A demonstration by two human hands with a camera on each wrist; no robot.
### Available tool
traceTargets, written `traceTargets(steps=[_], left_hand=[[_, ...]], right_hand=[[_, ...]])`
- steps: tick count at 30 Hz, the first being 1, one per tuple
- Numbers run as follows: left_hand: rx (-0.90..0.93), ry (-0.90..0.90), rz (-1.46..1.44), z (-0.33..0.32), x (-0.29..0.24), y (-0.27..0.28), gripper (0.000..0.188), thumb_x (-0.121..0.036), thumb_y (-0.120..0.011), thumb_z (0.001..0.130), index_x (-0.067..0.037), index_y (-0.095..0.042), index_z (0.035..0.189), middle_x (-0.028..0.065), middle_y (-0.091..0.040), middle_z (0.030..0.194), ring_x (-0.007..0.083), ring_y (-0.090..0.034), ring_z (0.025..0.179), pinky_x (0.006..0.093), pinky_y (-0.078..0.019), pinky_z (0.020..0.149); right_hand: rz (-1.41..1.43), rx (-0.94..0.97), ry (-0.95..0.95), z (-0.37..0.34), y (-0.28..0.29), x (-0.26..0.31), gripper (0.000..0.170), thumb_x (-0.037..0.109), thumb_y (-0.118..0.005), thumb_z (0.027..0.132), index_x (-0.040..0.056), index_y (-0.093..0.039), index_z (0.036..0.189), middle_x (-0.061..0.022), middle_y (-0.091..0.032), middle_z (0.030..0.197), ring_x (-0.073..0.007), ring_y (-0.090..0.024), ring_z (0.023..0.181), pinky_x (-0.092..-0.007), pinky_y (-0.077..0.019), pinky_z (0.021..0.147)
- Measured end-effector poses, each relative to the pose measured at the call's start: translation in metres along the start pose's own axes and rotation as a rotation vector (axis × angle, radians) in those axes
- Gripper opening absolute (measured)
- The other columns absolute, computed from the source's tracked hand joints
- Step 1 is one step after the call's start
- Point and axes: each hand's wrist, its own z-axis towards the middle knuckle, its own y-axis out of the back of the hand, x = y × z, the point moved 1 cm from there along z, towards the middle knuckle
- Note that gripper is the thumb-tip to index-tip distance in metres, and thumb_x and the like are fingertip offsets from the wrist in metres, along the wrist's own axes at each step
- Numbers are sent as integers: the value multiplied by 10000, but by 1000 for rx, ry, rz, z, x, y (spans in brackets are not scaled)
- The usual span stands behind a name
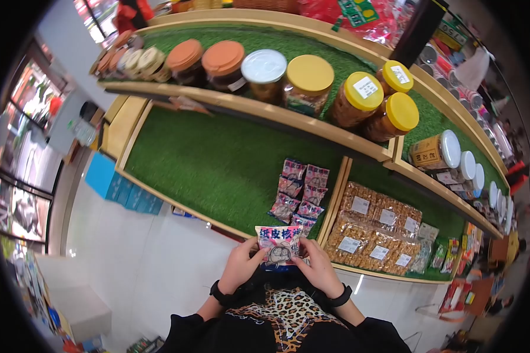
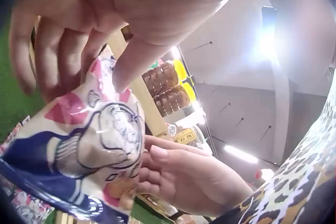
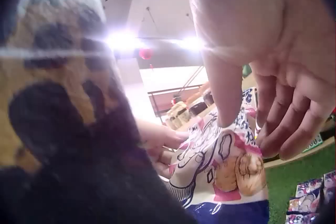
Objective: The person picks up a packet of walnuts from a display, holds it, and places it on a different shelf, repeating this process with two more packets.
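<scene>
A pink, white and blue printed snack bag [image 1: 278,244] is held upright in front of the body, at the front edge of the shelf. My left hand [image 1: 241,263] pinches its left side, thumb on the front face and fingers behind. On the opposite side, my right hand [image 1: 320,267] grips the bag the same way. The left wrist view shows the bag [image 2: 100,145] up close, its dark blue end hanging down. In the right wrist view, the right thumb presses on the bag [image 3: 220,166], which has walnut pictures printed on it.
Matching snack bags [image 1: 285,187] lie in two columns on green turf [image 1: 206,159] just beyond the hands. To the right are clear packs of brown snacks [image 1: 359,226] with white labels. Lidded jars [image 1: 309,82] line the upper shelf, above a wooden ledge [image 1: 247,109].
</scene>
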Motion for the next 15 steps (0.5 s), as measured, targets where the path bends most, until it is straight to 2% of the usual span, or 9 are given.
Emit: traceTargets(steps=[3,4,5,7,8,9,11,13,15], left_hand=[[94,-1,-146,39,26,3,396,-139,-596,902,47,-475,1229,151,-668,990,176,-661,881,293,-508,756],[185,31,-154,52,35,7,500,-168,-604,895,58,-396,1290,175,-638,1079,213,-644,979,320,-497,827],[213,44,-151,65,54,7,500,-168,-604,895,58,-396,1290,175,-638,1079,213,-644,979,320,-497,827],[293,38,-211,100,114,-1,518,-199,-615,879,47,-410,1286,187,-617,1123,241,-609,1053,336,-469,889],[320,107,-203,114,142,-4,521,-211,-609,865,30,-421,1286,188,-610,1136,257,-585,1089,350,-440,932],[344,121,-199,133,185,-11,521,-211,-609,865,30,-421,1286,188,-610,1136,257,-585,1089,350,-440,932],[515,175,-176,159,258,-23,492,-168,-593,843,18,-447,1273,161,-608,1149,235,-586,1071,339,-440,929],[536,194,-205,167,249,-28,483,-149,-586,829,22,-459,1263,153,-605,1155,225,-584,1062,332,-439,927],[552,203,-231,180,240,-39,476,-131,-578,815,25,-471,1252,144,-602,1161,214,-583,1053,326,-439,925]], right_hand=[[129,-50,-145,18,-15,-8,543,162,-629,865,-51,-389,1303,-182,-576,1022,-277,-609,907,-352,-483,809],[134,-65,-169,25,-23,-14,543,162,-629,865,-51,-389,1303,-182,-576,1022,-277,-609,907,-352,-483,809],[147,-66,-194,32,-31,-22,569,171,-629,867,-56,-367,1318,-194,-580,1050,-280,-615,925,-350,-484,827],[170,-79,-244,48,-53,-51,594,180,-630,870,-61,-345,1333,-206,-585,1078,-283,-621,943,-348,-485,844],[244,-57,-348,57,-69,-74,598,177,-639,868,-54,-346,1336,-194,-582,1083,-254,-615,943,-346,-488,826],[319,-34,-449,64,-84,-99,602,175,-648,867,-47,-347,1339,-182,-578,1089,-226,-609,943,-344,-491,809],[462,-27,-493,76,-115,-153,594,157,-644,863,-47,-350,1337,-176,-577,1117,-223,-601,976,-336,-485,826],[603,-20,-524,82,-136,-181,586,139,-640,859,-47,-353,1335,-170,-575,1145,-219,-594,1008,-328,-479,844],[454,-160,-478,92,-151,-198,566,105,-629,847,-50,-361,1322,-159,-565,1180,-212,-568,1074,-315,-454,892]])
